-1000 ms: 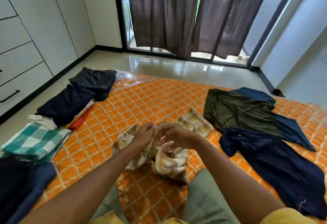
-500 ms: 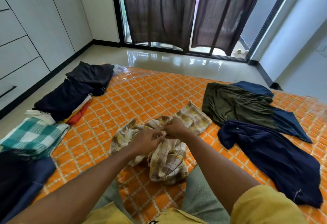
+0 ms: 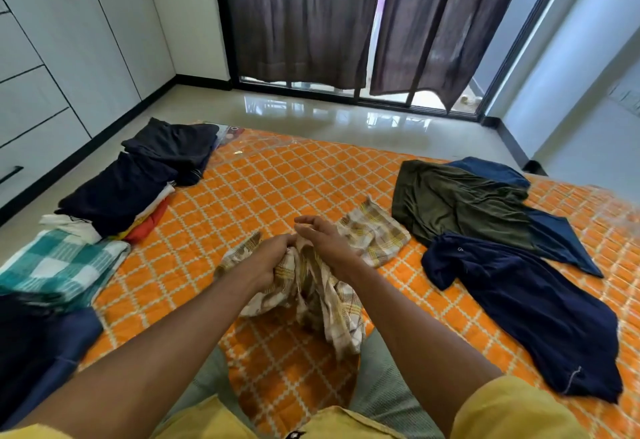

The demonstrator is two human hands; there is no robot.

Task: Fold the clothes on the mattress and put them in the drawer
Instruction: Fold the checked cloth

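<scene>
Bunching crumpled beige-yellow checked cotton shirt [image 3: 346, 265] at centre of orange lattice-quilted mattress [image 3: 277, 189], L hand [image 3: 273, 258] gripping cloth, R hand [image 3: 325, 241] w/ fingers loosely spread, prob. sorting layers before folding.

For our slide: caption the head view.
Left hand grips checked cloth on orange mattress; right hand open above it.

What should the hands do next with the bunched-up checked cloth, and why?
Probably pull it apart and lay it flat. The checked cloth is crumpled; the left hand grips it, the right hand rests on it with fingers loose. It needs spreading on the mattress before folding.
</scene>
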